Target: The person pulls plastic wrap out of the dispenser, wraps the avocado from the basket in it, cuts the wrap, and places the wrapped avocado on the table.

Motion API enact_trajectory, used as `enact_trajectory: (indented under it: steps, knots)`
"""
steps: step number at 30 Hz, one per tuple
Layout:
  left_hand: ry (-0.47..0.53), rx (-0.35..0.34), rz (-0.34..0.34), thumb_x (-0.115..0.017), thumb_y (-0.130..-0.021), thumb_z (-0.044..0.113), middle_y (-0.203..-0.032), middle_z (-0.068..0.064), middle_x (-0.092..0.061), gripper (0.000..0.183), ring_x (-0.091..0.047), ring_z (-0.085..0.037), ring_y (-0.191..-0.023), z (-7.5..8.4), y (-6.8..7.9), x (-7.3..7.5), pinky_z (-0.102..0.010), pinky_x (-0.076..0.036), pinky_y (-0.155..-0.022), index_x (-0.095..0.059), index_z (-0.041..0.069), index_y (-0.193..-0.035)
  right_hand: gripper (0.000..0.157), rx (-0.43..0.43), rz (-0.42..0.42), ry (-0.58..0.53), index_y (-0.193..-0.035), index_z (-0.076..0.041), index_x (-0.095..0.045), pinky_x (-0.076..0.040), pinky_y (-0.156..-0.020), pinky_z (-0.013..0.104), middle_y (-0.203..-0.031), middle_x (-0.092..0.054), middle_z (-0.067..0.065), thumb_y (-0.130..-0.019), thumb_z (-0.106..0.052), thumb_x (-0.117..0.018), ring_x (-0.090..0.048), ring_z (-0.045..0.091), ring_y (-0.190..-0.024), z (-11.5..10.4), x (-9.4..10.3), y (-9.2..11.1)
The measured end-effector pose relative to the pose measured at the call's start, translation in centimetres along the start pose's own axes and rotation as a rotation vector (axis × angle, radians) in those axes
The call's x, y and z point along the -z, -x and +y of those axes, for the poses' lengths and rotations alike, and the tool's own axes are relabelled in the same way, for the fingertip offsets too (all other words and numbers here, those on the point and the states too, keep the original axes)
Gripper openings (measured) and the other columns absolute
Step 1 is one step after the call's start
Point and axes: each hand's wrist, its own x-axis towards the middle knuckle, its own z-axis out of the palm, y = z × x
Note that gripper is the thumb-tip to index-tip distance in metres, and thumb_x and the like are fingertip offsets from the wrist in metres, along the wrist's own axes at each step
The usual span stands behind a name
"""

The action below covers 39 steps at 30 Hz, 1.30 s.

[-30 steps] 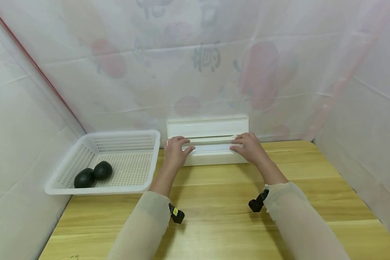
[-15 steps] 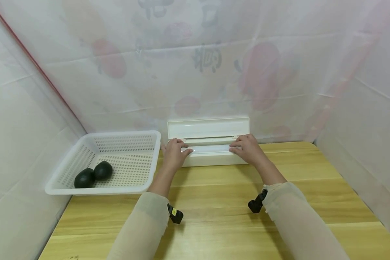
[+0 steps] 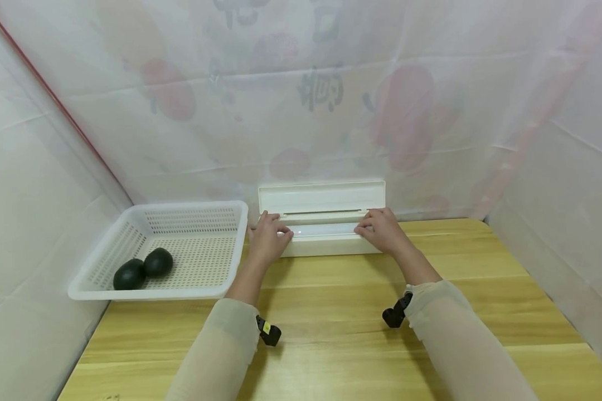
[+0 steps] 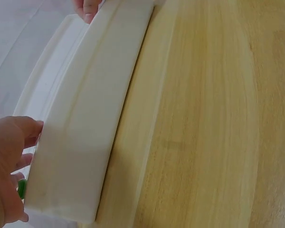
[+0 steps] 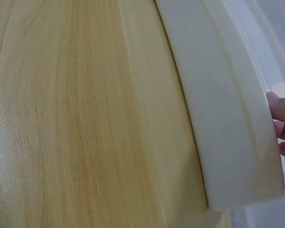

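A long white cling film box [image 3: 331, 248] lies along the table's back edge, with its lid [image 3: 323, 197] raised against the curtain. Shiny film [image 3: 323, 229] shows along the opening between the hands. My left hand [image 3: 267, 236] is at the box's left end, thumb and index finger pinching at the film's edge. At the right end my right hand [image 3: 382, 229] pinches there in the same way. In the left wrist view a small green piece [image 4: 22, 188] shows behind the fingers. The wrist views show mostly the box's front wall, which hides part of the fingers' grip.
A white perforated basket [image 3: 241, 245] stands at the left, close to my left hand. Two dark green round objects [image 3: 158, 263] lie inside it. The wooden table [image 3: 331, 334] extends in front of the box, and a printed curtain [image 3: 221, 139] hangs directly behind.
My left hand has shifted slightly left, and its thumb and index finger have drawn together. The right hand's thumb and index finger have also closed together. The box and basket stay put.
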Motion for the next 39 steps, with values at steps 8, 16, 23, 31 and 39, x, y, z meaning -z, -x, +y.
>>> enact_trajectory:
  steps: [8,16,23,31,39]
  knots:
    - [-0.01,-0.002,-0.004,-0.062,-0.097,0.032,-0.147,-0.005,-0.049,0.02,-0.022,-0.03,-0.15,-0.03,0.05,-0.15,-0.074,-0.003,-0.111,-0.073,0.016,-0.096,0.025,-0.005,-0.01,-0.025,-0.097,-0.005,-0.073,-0.024,-0.11,0.061,-0.107,-0.06,0.012,-0.1,-0.024,-0.057,-0.034,0.042,-0.13,0.26,-0.42,-0.14]
    - [-0.043,0.006,0.037,-0.062,-0.097,0.034,-0.138,-0.001,-0.056,0.021,-0.032,-0.025,-0.146,-0.1,-0.01,-0.38,-0.071,-0.003,-0.113,-0.074,0.016,-0.1,0.028,0.016,0.0,0.001,-0.1,-0.003,-0.069,-0.023,-0.112,0.058,-0.106,-0.062,0.014,-0.104,-0.023,-0.05,-0.036,0.042,-0.13,0.2,-0.64,-0.19]
    - [-0.076,0.004,0.098,-0.062,-0.097,0.034,-0.124,-0.001,-0.062,0.022,-0.049,-0.022,-0.13,0.14,-0.09,-0.41,-0.07,-0.012,-0.114,-0.073,0.015,-0.094,0.027,0.006,0.013,-0.017,-0.099,-0.002,-0.067,-0.025,-0.112,0.056,-0.105,-0.063,0.015,-0.104,-0.021,-0.048,-0.038,0.041,-0.129,0.27,-0.65,-0.4]
    - [-0.12,-0.001,0.122,-0.06,-0.098,0.035,-0.114,-0.001,-0.069,0.023,-0.055,-0.024,-0.122,0.53,-0.3,-0.35,-0.066,-0.014,-0.116,-0.073,0.016,-0.096,0.027,0.01,0.046,-0.05,-0.097,-0.003,-0.065,-0.034,-0.107,0.054,-0.106,-0.063,0.015,-0.105,-0.021,-0.046,-0.046,0.038,-0.122,0.3,-0.44,-0.37]
    - [-0.027,0.002,0.152,-0.062,-0.097,0.032,-0.102,0.001,-0.075,0.02,-0.064,-0.024,-0.11,0.2,-0.4,-0.63,-0.063,-0.013,-0.117,-0.075,0.016,-0.099,0.028,0.008,0.075,-0.066,-0.093,-0.006,-0.062,-0.038,-0.099,0.052,-0.09,-0.061,0.01,-0.106,-0.024,-0.045,-0.05,0.035,-0.115,0.41,-0.52,-0.39]
